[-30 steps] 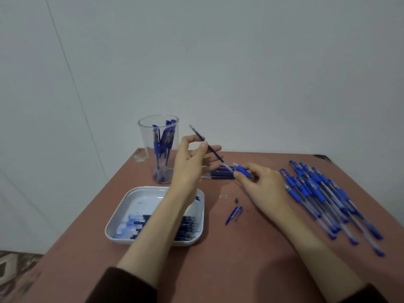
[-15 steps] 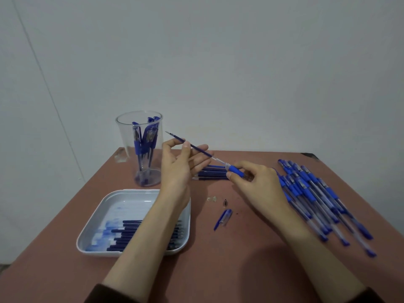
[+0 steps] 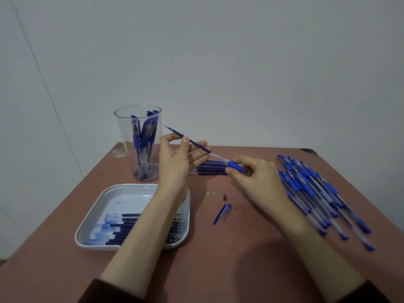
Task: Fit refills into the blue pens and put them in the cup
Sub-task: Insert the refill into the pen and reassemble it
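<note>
Left hand (image 3: 175,158) pinching a dark refill (image 3: 188,139) between thumb and forefinger, tip pointing up and away, tail aimed into the barrel. Right hand (image 3: 255,178) gripping the pen (image 3: 235,166) by its blue sleeve, tilted to meet the refill, likely for a straight slide in. Loose cap (image 3: 222,214) and small metal tip (image 3: 224,197) parked on the table (image 3: 240,270) between the arms, within reach for closing up. Spare refills in the white tray (image 3: 91,226) under the left forearm. Unfilled pens (image 3: 317,193) heaped right. Cup (image 3: 140,145) behind, holding finished ones.

Left hand (image 3: 175,158) pinches refill (image 3: 192,141); right hand (image 3: 258,178) grips pen barrel (image 3: 235,166).
</note>
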A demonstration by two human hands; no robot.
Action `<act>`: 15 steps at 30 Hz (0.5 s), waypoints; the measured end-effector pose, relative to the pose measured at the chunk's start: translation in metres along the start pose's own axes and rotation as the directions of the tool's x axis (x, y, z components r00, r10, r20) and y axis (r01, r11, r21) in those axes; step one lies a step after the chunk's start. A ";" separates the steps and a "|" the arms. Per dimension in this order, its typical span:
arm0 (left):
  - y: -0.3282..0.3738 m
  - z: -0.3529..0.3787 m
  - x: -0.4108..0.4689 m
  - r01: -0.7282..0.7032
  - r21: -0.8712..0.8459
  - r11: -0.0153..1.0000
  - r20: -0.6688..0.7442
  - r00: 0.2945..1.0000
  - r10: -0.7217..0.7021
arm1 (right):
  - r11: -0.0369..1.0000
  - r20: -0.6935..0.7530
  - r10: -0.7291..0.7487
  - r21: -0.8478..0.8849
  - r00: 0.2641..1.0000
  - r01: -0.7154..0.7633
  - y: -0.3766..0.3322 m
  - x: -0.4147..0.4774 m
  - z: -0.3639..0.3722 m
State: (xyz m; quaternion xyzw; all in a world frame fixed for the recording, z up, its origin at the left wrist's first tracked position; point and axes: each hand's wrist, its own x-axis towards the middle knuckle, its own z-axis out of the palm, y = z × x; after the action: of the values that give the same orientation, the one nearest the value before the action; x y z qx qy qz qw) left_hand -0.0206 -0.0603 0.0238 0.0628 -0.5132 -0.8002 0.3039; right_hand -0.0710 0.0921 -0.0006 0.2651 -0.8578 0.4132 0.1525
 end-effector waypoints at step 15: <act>-0.004 0.006 -0.010 0.092 0.204 0.975 0.174 0.976 -0.128 | 0.981 0.022 0.008 0.192 1.000 -0.012 -0.004 0.000 0.005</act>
State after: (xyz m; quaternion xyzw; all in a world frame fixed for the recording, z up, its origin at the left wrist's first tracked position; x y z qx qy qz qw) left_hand -0.0165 -0.0493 0.0208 0.0458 -0.6107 -0.7642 0.2021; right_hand -0.0684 0.0862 -0.0007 0.2787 -0.8167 0.4920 0.1150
